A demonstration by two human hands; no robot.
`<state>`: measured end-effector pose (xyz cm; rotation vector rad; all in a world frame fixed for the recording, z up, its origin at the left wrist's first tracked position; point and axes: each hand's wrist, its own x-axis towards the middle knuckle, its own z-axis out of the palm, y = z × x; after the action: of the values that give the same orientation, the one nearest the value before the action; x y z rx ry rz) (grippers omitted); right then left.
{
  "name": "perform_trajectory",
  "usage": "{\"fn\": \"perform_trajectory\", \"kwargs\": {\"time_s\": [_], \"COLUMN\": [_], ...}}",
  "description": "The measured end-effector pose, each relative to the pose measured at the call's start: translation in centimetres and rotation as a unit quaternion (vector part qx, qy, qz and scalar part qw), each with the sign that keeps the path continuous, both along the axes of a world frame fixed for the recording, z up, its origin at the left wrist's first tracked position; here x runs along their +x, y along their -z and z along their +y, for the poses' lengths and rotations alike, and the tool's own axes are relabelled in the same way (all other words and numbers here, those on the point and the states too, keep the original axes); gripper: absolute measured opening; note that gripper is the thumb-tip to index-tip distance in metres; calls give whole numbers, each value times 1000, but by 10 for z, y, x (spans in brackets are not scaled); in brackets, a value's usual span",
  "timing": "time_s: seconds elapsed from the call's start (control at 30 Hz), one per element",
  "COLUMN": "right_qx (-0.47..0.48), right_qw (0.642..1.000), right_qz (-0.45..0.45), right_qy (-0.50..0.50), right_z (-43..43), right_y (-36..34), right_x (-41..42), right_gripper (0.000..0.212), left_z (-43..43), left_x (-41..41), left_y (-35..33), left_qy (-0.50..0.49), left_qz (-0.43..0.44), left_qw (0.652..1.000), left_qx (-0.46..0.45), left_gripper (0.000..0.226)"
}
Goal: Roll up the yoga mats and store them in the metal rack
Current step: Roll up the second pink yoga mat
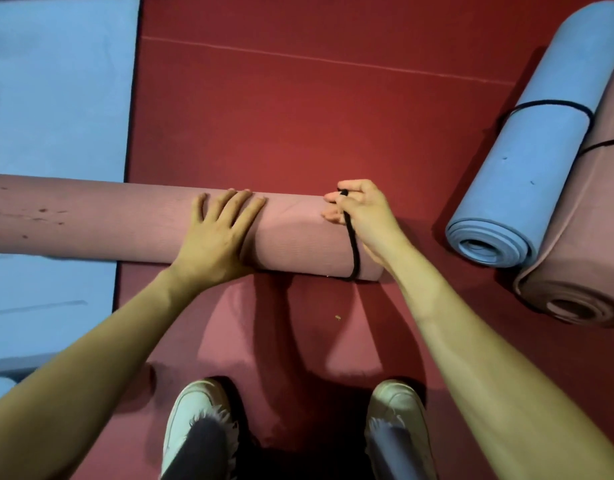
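A rolled pink yoga mat point(108, 223) lies crosswise on the red floor in front of my feet. My left hand point(218, 233) rests flat on its middle, fingers spread. My right hand point(361, 216) is at the roll's right end, pinching a black cord point(354, 251) that loops around the mat near that end. At the right lie two rolled mats side by side, a blue one point(541, 150) and a pink one point(593, 237), each bound with a black cord. The metal rack is out of view.
An unrolled blue mat point(56, 84) lies flat at the left, partly under the pink roll. A loose pink flap point(264, 341) spreads between the roll and my white shoes point(194, 420). Red floor point(298, 116) stretches beyond.
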<state>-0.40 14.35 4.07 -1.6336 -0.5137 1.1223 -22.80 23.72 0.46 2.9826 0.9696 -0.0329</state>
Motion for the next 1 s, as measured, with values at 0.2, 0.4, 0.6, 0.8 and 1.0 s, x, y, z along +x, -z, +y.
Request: {"fn": "perform_trajectory", "kwargs": {"time_s": [0.2,0.4,0.6,0.8,1.0], "right_qx": [-107,-25,-5,22,52], "right_qw": [908,954,981,990,995], "right_qz": [-391,-296,-193,-128,-87], "right_qy": [-107,-35,12,46,7], "right_z": [-12,-36,-37,-40,-25], "right_y": [-17,-1,11,14,14], "right_x": [3,-24,-24,-25,-52], "right_gripper": [17,11,21,21,24], "left_z": [-22,-51,-38,-23,-35], "left_x": [28,95,51,16,-28], "left_y": [-9,0,8,10,4], "left_qy": [44,56,7,35,-21], "left_qz": [-52,-54,-95,-31,-23], "left_qw": [998,995,995,998,999], "left_qx": [-1,-65,-29,37,20], "left_gripper": [97,113,105,102,110]}}
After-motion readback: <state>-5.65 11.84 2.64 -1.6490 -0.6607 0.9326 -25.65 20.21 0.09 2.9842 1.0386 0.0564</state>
